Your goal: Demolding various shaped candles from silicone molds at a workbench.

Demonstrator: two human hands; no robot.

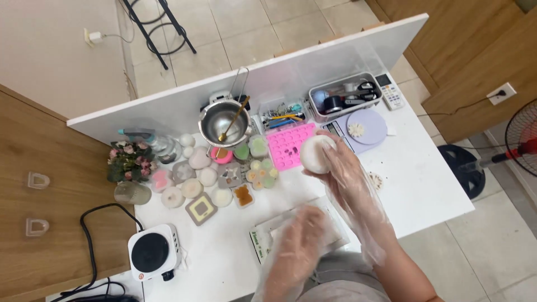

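**Gloved hands at a crowded white table**

The right hand (335, 162), in a thin clear plastic glove, is closed around a round white cake of soap (316, 154), held over the table (425, 184) just beside the near right corner of a pink mould tray (291, 145). The left hand (305, 240), gloved the same way, lies nearer the person, its fingers resting on a flat box (265, 237) at the near edge; it is blurred, and I cannot tell whether it grips the box or only presses on it.

To the left of the pink tray stands a steel pot (224, 122) with a spoon in it, and near that a cluster of small soaps and moulds (212, 179) in white, pink and green. A pot of pink flowers (130, 162) sits at the left edge, with a small white hotplate (152, 253) at the near left corner. On the far right are a clear bin of tools (344, 96) and a pale lilac round plate (366, 127).
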